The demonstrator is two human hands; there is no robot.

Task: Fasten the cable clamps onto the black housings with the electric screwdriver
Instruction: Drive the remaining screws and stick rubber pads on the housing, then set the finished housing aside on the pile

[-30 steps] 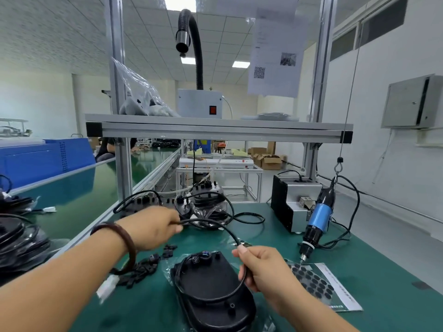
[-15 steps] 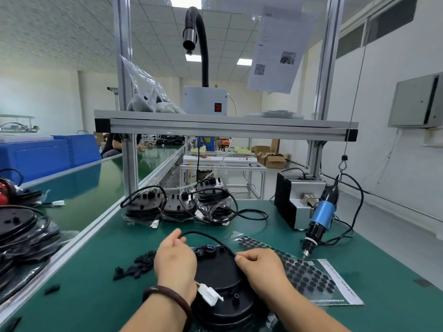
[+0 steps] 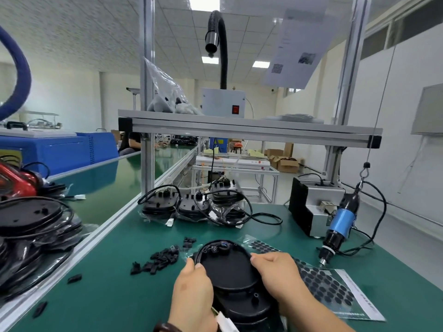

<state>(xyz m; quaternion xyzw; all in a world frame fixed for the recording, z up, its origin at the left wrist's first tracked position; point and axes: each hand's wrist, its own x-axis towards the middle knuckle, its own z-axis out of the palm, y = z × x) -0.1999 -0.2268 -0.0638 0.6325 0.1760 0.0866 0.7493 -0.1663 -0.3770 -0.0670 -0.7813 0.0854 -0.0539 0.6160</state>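
A black oval housing (image 3: 230, 271) lies on the green mat in front of me, with its black cable (image 3: 203, 249) laid round the rim. My left hand (image 3: 194, 291) grips the housing's left edge, thumb on the cable. My right hand (image 3: 278, 271) grips the right edge with curled fingers. A white connector (image 3: 226, 323) sticks out by my left wrist. Loose black cable clamps (image 3: 163, 259) lie scattered to the left of the housing. The blue electric screwdriver (image 3: 340, 224) hangs from a hook at the right, untouched.
A sheet of round black pads (image 3: 323, 283) lies under my right hand. More housings with cables (image 3: 199, 204) are stacked at the back of the mat. A grey and black box (image 3: 309, 207) stands behind the screwdriver. Bagged housings (image 3: 31, 224) pile on the conveyor at the left.
Both hands held the cable up in a loop above the housing; they have come down and laid it round the rim, and now grip the housing's two sides.
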